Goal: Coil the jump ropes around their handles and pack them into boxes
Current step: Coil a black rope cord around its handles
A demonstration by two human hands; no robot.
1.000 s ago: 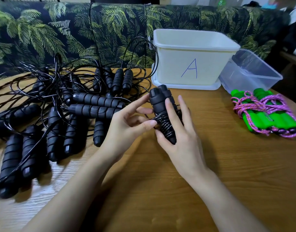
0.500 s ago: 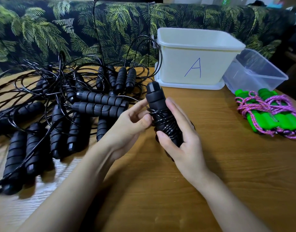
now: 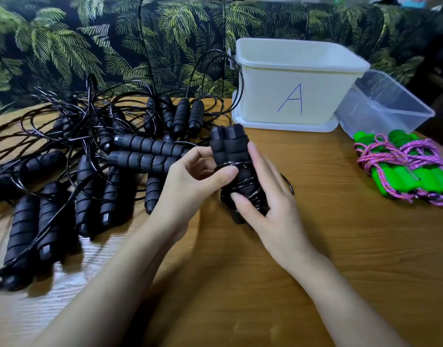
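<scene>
Wooden surface [image 3: 315, 246] is being shared by a tangle of loose black ropes [image 3: 90, 159] at left, box A [image 3: 295, 81] at back, a clear tub [image 3: 383, 106] and green-handled ropes [image 3: 403, 169] at right. Centre: paired black handles [image 3: 229, 149] are being held upright, cord half-wound. Right hand [image 3: 268, 199] is being kept closed around the bundle; left hand [image 3: 190, 181] is pinching the cord. Coiling step judged nearly finished; next, tail tucked, bundle lifted into box A.

Two bare forearms are shown, with no sleeves in view. The left hand [image 3: 190, 181] and right hand [image 3: 270, 196] are ungloved. Fingernails are trimmed short and unpainted. The fingers and wrists are seen bare.
</scene>
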